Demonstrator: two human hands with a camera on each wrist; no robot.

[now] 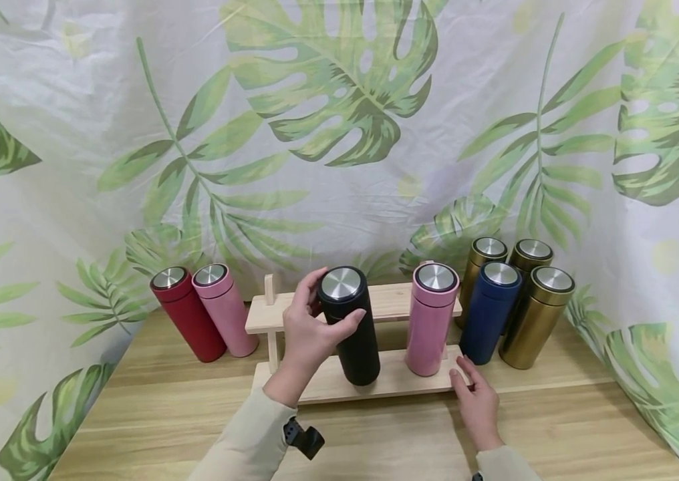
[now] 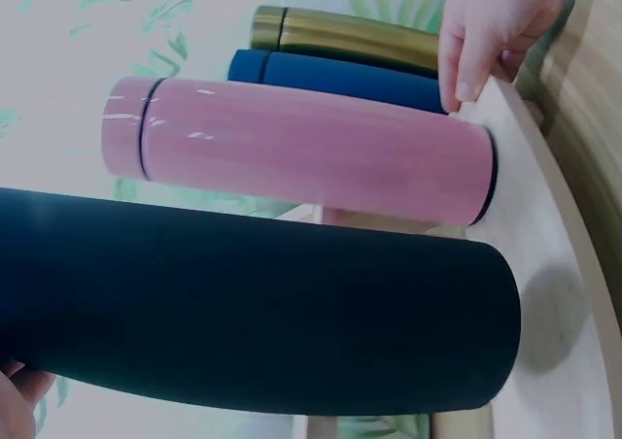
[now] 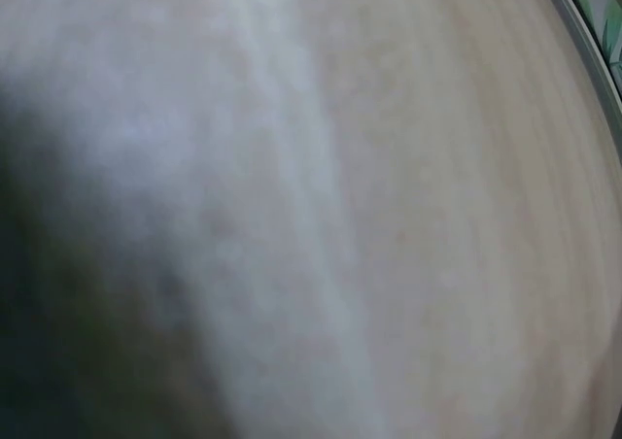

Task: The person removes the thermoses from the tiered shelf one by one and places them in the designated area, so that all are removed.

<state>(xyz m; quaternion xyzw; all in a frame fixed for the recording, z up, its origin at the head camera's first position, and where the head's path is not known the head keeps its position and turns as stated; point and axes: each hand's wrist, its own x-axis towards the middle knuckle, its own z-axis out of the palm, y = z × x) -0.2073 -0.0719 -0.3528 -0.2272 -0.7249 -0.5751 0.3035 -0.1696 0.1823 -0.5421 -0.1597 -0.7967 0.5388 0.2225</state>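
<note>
My left hand (image 1: 309,327) grips a black thermos bottle (image 1: 360,347) near its silver-topped lid, fingers behind and thumb in front. The bottle is nearly upright over the lower board of a two-tier wooden rack (image 1: 393,387). In the left wrist view, its base seems slightly apart from the board, with a shadow beside it. A pink thermos bottle (image 1: 430,327) stands on that lower board, to the right. At the rack's right end, my right hand (image 1: 476,401) pinches the corner of the lower board. The right wrist view is a blur of wood surface.
Left of the rack stand a red bottle (image 1: 189,321) and another pink bottle (image 1: 228,314). Close to its right end are a blue bottle (image 1: 486,321) and several gold or dark-gold bottles (image 1: 534,327). A leaf-patterned cloth (image 1: 339,200) hangs behind the wooden table (image 1: 165,414).
</note>
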